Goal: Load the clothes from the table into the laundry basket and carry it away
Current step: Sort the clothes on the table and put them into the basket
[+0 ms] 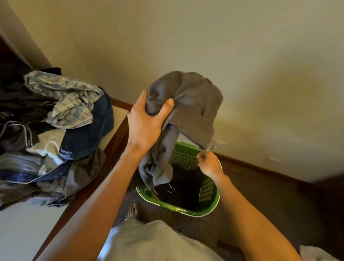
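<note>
Two hands work mid-load: the left hand (145, 125) grips a grey garment (188, 111) above the green laundry basket (213, 204) on the floor, the right hand (209, 162) pinches its hem, and letting go likely comes next, with a pile of clothes (58, 124) waiting on the tabletop (12, 231).

A home, probably a bedroom or laundry corner: plain cream walls (250, 54) with a dark wooden skirting board (264, 171), patterned brown carpet (263, 205), and a heap of worn, crumpled clothes (53, 128) on the white wood-edged bench (22, 232).
</note>
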The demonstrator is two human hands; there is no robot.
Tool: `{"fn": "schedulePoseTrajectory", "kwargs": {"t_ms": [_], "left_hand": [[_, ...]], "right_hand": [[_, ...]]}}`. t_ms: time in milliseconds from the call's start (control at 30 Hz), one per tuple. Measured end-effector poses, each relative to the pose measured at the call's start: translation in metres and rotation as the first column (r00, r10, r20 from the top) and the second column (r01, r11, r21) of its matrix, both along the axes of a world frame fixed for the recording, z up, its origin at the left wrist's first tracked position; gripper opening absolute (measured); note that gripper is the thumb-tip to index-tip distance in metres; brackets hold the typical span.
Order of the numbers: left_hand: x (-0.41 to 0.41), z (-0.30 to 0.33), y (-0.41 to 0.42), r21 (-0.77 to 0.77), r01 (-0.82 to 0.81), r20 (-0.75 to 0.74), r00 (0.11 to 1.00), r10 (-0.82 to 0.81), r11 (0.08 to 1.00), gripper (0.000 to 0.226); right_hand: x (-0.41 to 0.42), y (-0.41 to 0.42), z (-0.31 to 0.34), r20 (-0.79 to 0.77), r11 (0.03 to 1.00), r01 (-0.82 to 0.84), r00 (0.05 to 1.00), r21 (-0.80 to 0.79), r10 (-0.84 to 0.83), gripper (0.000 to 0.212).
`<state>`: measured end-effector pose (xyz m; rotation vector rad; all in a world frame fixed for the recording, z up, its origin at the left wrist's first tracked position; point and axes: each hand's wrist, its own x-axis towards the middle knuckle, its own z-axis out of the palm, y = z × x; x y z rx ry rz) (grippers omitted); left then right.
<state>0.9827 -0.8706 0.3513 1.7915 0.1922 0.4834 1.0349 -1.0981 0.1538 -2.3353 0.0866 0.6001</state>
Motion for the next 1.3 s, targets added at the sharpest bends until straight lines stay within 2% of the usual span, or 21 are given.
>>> {"fn": "schedulePoseTrajectory", "kwargs": {"t_ms": [133,200,267,367,433,500,567,667,833,1000,1167,1300], "left_hand": [[0.022,-0.022,-0.017,-0.056,0.106,-0.112,0.987,-0.112,0.993,0.052],[0.028,-0.05,-0.022,-0.007,0.118,-0.26,0.959,-0.116,0.993,0.07],[0.03,-0.096,-0.019,0.054,0.19,-0.43,0.891,-0.149,0.98,0.08],[0.02,-0.172,0.0,0.04,0.387,-0.625,0.729,-0.279,0.921,0.08],[0.004,-0.206,0.01,-0.013,0.482,-0.699,0.623,-0.353,0.876,0.076],[-0.015,-0.221,0.015,-0.027,0.513,-0.766,0.541,-0.347,0.858,0.066],[-0.025,-0.231,0.019,-0.031,0.494,-0.798,0.511,-0.319,0.869,0.06],[-0.03,-0.236,0.021,-0.025,0.448,-0.798,0.53,-0.288,0.894,0.057],[-0.045,-0.226,0.026,-0.005,0.314,-0.759,0.617,-0.209,0.949,0.055],[-0.093,-0.206,0.054,0.123,0.123,-0.696,0.718,-0.003,0.985,0.049],[-0.158,-0.182,0.113,0.271,-0.141,-0.592,0.756,0.281,0.952,0.045],[-0.199,-0.174,0.164,0.273,-0.367,-0.496,0.738,0.457,0.889,0.043]], "right_hand": [[-0.007,-0.015,-0.008,-0.047,0.988,0.157,0.987,0.009,-0.156,0.013],[-0.015,-0.023,-0.01,-0.072,0.974,0.226,0.972,0.022,-0.224,0.013],[-0.023,-0.03,-0.013,-0.113,0.963,0.268,0.959,0.043,-0.261,0.018],[-0.034,-0.036,-0.023,-0.198,0.952,0.301,0.938,0.063,-0.284,0.014],[-0.04,-0.039,-0.034,-0.245,0.949,0.31,0.926,0.059,-0.287,0.021],[-0.046,-0.039,-0.045,-0.267,0.952,0.304,0.921,0.039,-0.283,0.021],[-0.051,-0.034,-0.051,-0.27,0.96,0.278,0.927,0.03,-0.26,0.014],[-0.055,-0.02,-0.051,-0.263,0.971,0.239,0.939,0.029,-0.223,0.01],[-0.049,0.009,-0.053,-0.24,0.982,0.16,0.962,0.099,-0.132,0.012],[-0.039,0.067,-0.054,-0.216,0.991,-0.026,0.975,0.128,0.053,0.012],[-0.053,0.161,-0.04,-0.139,0.946,-0.265,0.946,0.187,0.293,0.009],[-0.078,0.236,-0.016,-0.014,0.874,-0.426,0.897,0.236,0.441,0.009]]}}
